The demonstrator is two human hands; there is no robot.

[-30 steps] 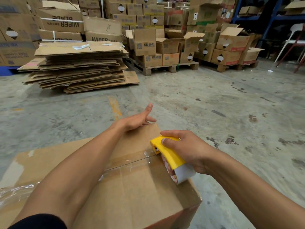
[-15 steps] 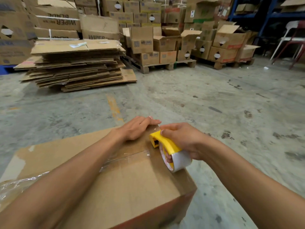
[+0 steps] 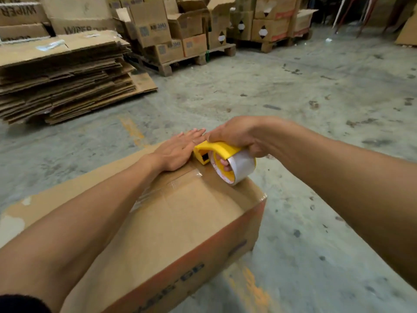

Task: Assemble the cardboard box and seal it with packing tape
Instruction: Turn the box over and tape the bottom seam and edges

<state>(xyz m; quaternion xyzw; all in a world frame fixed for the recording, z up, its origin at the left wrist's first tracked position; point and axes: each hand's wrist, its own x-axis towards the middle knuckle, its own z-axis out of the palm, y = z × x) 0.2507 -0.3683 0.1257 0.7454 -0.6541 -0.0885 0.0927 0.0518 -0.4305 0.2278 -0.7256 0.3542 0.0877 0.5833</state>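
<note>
A closed brown cardboard box (image 3: 185,222) stands on the concrete floor in front of me, with clear packing tape (image 3: 178,181) running along its top seam. My left hand (image 3: 178,150) lies flat with straight fingers on the far end of the box top, over the taped seam. My right hand (image 3: 239,136) grips a yellow tape dispenser (image 3: 216,149) that carries a roll of tape (image 3: 237,170). The dispenser rests on the box top near the far right edge, just right of my left hand.
A tall stack of flattened cardboard (image 3: 65,80) lies on the floor at the left. Behind it wooden pallets (image 3: 194,59) carry several assembled boxes. Bare concrete floor (image 3: 316,109) stretches to the right of the box.
My left hand came down from a raised, spread pose and now lies flat on the box top. The dispenser moved toward the far edge, and the view dipped closer.
</note>
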